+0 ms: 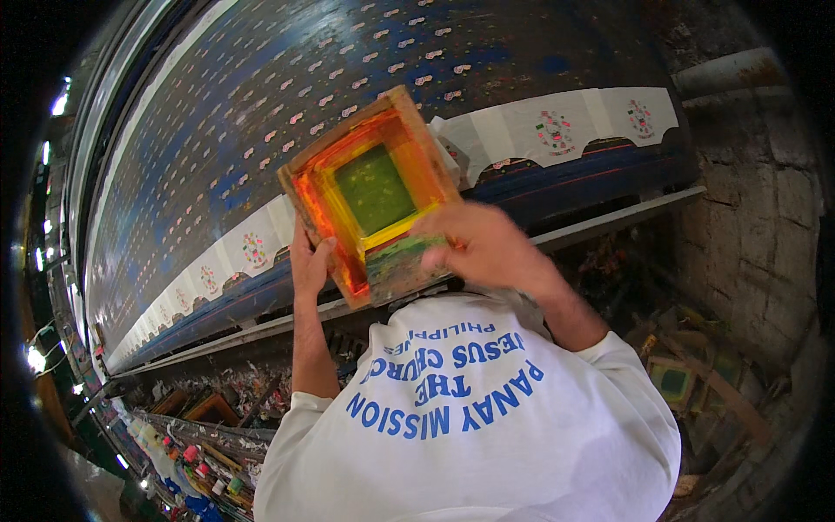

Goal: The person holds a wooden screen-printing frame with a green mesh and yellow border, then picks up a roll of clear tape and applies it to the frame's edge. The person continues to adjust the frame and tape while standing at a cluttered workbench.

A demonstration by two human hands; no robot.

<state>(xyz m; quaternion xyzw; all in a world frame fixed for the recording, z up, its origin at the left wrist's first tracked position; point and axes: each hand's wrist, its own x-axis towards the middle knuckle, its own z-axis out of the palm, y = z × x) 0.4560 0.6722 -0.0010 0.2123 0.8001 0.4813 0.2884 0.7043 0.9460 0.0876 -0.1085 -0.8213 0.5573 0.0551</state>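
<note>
A square wooden screen-printing frame (413,136) is tilted up in front of me, above the near edge of the long table. Orange and yellow stains cover its inner walls, and a dark green mesh (376,190) fills the middle. My left hand (309,258) grips the frame's left side, thumb on the face and the other fingers behind. At the lower right of the frame is my right hand (487,246), bent at the knuckles over its lower edge. Motion blurs its fingers, so I cannot tell whether they hold anything.
The long dark table (296,78) bears rows of small printed motifs. White cut fabric pieces (557,130) with colourful prints lie along its near edge, by a metal rail (617,216). A block wall (748,191) stands at right. Bottles and jars (204,470) crowd the lower left.
</note>
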